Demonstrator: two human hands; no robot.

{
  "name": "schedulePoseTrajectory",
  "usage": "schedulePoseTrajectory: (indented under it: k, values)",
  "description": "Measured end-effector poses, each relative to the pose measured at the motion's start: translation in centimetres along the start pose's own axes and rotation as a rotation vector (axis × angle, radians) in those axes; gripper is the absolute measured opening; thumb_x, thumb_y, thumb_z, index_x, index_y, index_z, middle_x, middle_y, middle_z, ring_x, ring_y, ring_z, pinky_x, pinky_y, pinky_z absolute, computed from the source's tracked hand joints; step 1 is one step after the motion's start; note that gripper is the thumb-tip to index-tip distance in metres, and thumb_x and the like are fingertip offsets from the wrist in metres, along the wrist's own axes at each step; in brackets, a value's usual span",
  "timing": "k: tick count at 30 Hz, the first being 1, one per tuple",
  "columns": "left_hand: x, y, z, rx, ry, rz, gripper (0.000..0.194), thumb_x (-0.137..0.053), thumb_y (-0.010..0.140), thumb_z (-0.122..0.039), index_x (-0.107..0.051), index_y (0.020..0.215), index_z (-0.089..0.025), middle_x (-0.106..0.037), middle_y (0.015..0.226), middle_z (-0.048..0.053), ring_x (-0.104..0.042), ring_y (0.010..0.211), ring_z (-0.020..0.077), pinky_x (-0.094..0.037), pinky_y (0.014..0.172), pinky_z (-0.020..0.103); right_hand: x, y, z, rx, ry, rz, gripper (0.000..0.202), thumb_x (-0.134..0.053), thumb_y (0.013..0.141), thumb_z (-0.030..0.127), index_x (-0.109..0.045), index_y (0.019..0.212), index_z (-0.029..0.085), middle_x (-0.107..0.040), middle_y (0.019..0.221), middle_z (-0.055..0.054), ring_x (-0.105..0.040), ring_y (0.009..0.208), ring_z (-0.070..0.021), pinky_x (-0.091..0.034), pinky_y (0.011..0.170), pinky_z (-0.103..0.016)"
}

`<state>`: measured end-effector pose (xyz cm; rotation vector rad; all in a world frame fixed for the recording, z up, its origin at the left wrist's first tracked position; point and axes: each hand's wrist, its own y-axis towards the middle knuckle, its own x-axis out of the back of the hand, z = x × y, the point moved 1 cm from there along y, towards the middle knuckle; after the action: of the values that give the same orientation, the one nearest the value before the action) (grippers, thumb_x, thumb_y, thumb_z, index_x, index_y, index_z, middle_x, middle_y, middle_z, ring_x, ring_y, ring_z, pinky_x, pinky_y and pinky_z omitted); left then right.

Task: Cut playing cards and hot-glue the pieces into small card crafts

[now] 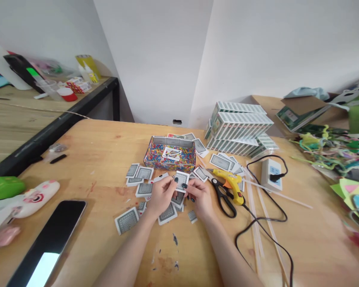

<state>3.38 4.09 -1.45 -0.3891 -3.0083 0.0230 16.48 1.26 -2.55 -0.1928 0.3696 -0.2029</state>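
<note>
Between my two hands is a playing card point(182, 180), its grey patterned back facing me. My left hand point(163, 193) pinches its left side, and my right hand point(200, 195) pinches its lower right edge. Just beyond them stands an open box point(170, 162) covered in colourful patterned paper, with a face card point(171, 154) lying in it. Loose playing cards point(127, 220) are spread on the table around and under my hands. To the right of my right hand lie black-handled scissors point(224, 199) and a yellow glue gun point(231, 184).
Striped card boxes point(241, 125) are stacked at the back right. A white power strip point(271, 175) and black cable point(266, 217) lie on the right, beside clear glue sticks point(254, 223). A phone point(52, 235) rests at the left. Craft scraps point(329, 149) crowd the far right.
</note>
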Motion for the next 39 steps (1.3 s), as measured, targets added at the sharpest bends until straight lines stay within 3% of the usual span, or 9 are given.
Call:
schedulePoseTrajectory:
  k: [6,11,17,23,29,32,36,39]
  values:
    - [0.0,0.0,0.0,-0.009,0.01,0.058,0.036,-0.046,0.081,-0.041,-0.038,0.054,-0.019,-0.038,0.044,-0.006,-0.037,0.041,0.0081,-0.028,0.042,0.021,0.0,0.1,0.1,-0.025,0.021,-0.014,0.01,-0.065,0.059,0.024,-0.057,0.056,0.018,-0.054,0.042,0.004,-0.035,0.039,-0.008,-0.023,0.042,-0.023]
    - [-0.4,-0.2,0.3,0.03,-0.006,0.109,0.036,-0.042,0.083,-0.045,-0.042,0.058,-0.02,-0.041,0.04,-0.006,-0.044,0.036,0.0093,-0.031,0.041,0.022,0.0,0.1,0.3,-0.053,0.041,-0.019,0.01,-0.065,0.058,0.023,-0.057,0.055,0.018,-0.054,0.041,0.004,-0.036,0.038,-0.0076,-0.022,0.042,-0.022]
    - [-0.3,-0.1,-0.2,0.037,-0.119,0.157,0.032,-0.044,0.083,-0.043,-0.047,0.063,-0.019,-0.052,0.049,-0.003,-0.052,0.041,0.0112,-0.034,0.04,0.022,0.1,0.0,0.1,-0.004,0.038,0.039,0.014,-0.067,0.062,0.025,-0.056,0.057,0.018,-0.055,0.043,0.004,-0.037,0.039,-0.0074,-0.023,0.043,-0.022]
    - [0.2,0.2,-0.3,-0.011,-0.069,0.001,0.037,-0.052,0.079,-0.038,-0.043,0.049,-0.017,-0.043,0.043,-0.005,-0.041,0.039,0.0073,-0.031,0.041,0.02,0.0,0.1,0.1,0.034,0.011,0.133,0.02,-0.066,0.068,0.031,-0.054,0.059,0.018,-0.055,0.047,0.004,-0.04,0.043,-0.0076,-0.027,0.045,-0.021]
    - [0.3,0.8,0.4,-0.015,-0.146,-0.198,0.026,-0.06,0.072,-0.039,-0.052,0.062,-0.016,-0.049,0.055,-0.005,-0.044,0.051,0.0082,-0.035,0.049,0.019,-0.5,-0.3,0.4,0.005,-0.153,0.295,0.019,-0.068,0.066,0.032,-0.057,0.062,0.017,-0.057,0.052,0.002,-0.043,0.045,-0.0089,-0.033,0.045,-0.021]
    - [0.3,0.9,0.6,0.027,-0.215,-0.189,0.026,-0.061,0.071,-0.04,-0.055,0.065,-0.016,-0.051,0.057,-0.004,-0.045,0.052,0.0085,-0.036,0.051,0.02,-0.8,-0.5,0.5,0.017,-0.201,0.349,0.02,-0.067,0.067,0.033,-0.059,0.06,0.016,-0.058,0.056,0.001,-0.046,0.049,-0.0099,-0.036,0.048,-0.022]
    - [0.1,0.8,0.6,0.035,-0.188,-0.124,0.025,-0.061,0.071,-0.04,-0.057,0.07,-0.015,-0.053,0.061,-0.003,-0.047,0.055,0.0098,-0.037,0.052,0.02,-0.7,-0.4,0.2,0.066,-0.233,0.297,0.024,-0.064,0.071,0.035,-0.057,0.058,0.016,-0.054,0.052,0.002,-0.043,0.047,-0.009,-0.035,0.046,-0.021]
    - [0.0,0.6,0.6,0.0,-0.098,-0.139,0.023,-0.06,0.072,-0.039,-0.056,0.071,-0.015,-0.052,0.06,-0.003,-0.048,0.056,0.0102,-0.037,0.052,0.02,-0.8,-0.3,-0.3,0.074,-0.275,0.244,0.024,-0.063,0.072,0.037,-0.057,0.063,0.016,-0.055,0.054,0.001,-0.044,0.047,-0.0096,-0.037,0.047,-0.022]
